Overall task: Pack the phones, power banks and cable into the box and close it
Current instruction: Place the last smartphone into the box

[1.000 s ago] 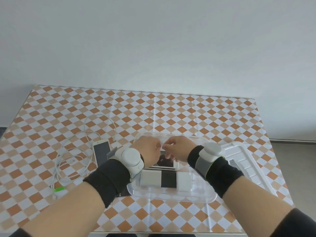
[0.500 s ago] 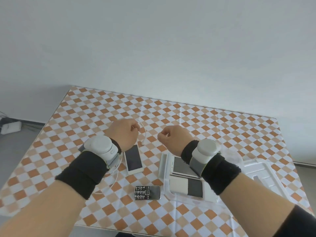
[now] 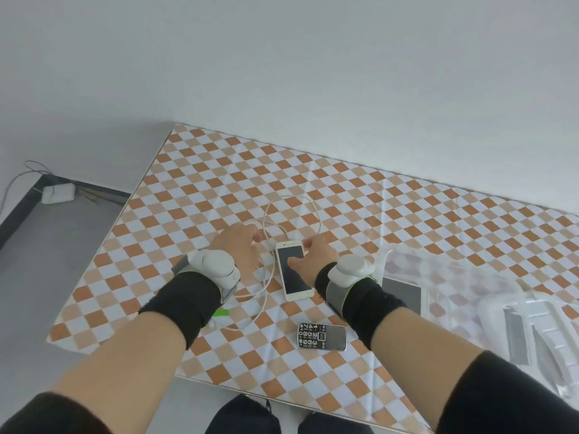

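A white smartphone (image 3: 293, 277) lies face up on the checkered table (image 3: 194, 195). My right hand (image 3: 313, 256) rests on its right side, thumb on the screen and fingertips at the top corner. To its left, my left hand (image 3: 238, 249) reaches down with straightened fingers onto the loose white cable (image 3: 291, 211), which carries a green tie (image 3: 221, 313). A black keypad phone (image 3: 322, 336) lies nearer the front edge. The clear box (image 3: 463, 270) stands at the right with another phone (image 3: 404, 296) inside. My right wrist hides part of the box.
The box's clear lid (image 3: 532, 333) lies on the table at the far right. The table's left edge drops to a grey floor with a white adapter (image 3: 58, 193) and wires. A plain wall runs behind the table.
Both hands left the box and moved left. They were fists in the air half a second ago; now they have uncurled and lowered, the left onto the cable, the right onto the white phone.
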